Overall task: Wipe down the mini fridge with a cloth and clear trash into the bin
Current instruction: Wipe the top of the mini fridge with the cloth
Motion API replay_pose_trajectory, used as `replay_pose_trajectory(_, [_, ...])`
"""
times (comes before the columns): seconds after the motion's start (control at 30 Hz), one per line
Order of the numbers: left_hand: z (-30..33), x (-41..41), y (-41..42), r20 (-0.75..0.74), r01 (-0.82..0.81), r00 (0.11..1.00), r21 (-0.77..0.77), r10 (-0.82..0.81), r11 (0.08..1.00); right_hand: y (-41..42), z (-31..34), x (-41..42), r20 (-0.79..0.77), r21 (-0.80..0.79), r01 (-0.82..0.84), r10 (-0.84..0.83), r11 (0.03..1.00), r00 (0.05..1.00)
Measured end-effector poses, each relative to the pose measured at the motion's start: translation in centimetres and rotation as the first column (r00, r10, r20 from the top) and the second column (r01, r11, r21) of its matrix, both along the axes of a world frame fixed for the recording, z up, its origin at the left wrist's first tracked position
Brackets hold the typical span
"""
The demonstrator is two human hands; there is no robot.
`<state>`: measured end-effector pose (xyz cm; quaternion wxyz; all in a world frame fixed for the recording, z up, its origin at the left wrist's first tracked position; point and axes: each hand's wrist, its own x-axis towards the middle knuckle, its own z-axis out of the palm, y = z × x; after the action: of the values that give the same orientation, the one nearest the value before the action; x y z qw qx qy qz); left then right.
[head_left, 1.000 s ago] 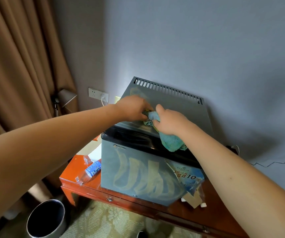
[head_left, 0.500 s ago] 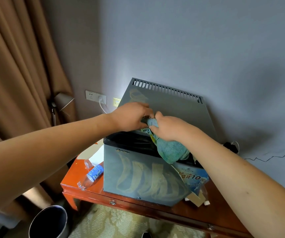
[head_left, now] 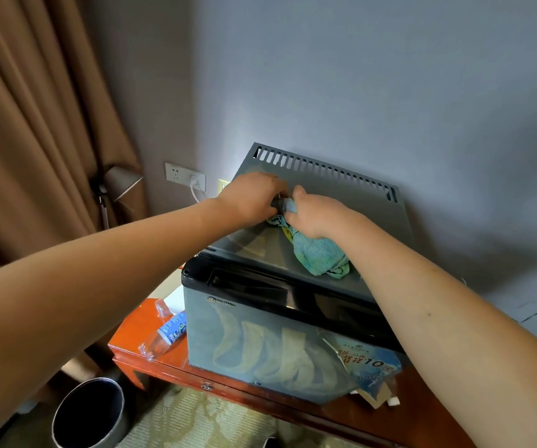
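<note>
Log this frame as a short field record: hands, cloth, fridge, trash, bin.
left hand: grips one end of the cloth, over the fridge top
right hand: grips the cloth beside the left hand
cloth: blue-green towel, bunched, free end lying on the fridge top
mini fridge: grey, on the orange-red table, smeared streaks on its door
trash: empty plastic bottle lying on the table left of the fridge
bin: on the floor, lower left, dark inside
</note>
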<state>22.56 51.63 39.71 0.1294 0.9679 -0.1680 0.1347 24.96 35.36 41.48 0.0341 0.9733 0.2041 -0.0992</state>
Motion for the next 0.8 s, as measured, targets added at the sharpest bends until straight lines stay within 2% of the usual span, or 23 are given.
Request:
replay_pose_trajectory(0.23, [0.4, -0.9, -0.4, -0.038, -0.078, 0.996, 0.019, 0.079, 0.997, -0.3, -0.4, -0.9, 0.060, 0.066, 0.004, -0.008, 0.998, 0.998])
replay_pose_trajectory(0.67, [0.7, -8.0, 1.4, -0.102, 0.014, 0.995, -0.008, -0.015, 1.000, 0.8, 0.7, -8.9, -0.016, -0.047, -0.048, 0.047, 0.998, 0.999])
replay_pose_trajectory(0.8, [0.5, -9.3, 2.8, -0.121, -0.002, 0.993, -0.027, -0.001, 1.000, 2.2, 1.0, -10.4, -0.035, -0.073, -0.054, 0.052, 0.996, 0.998])
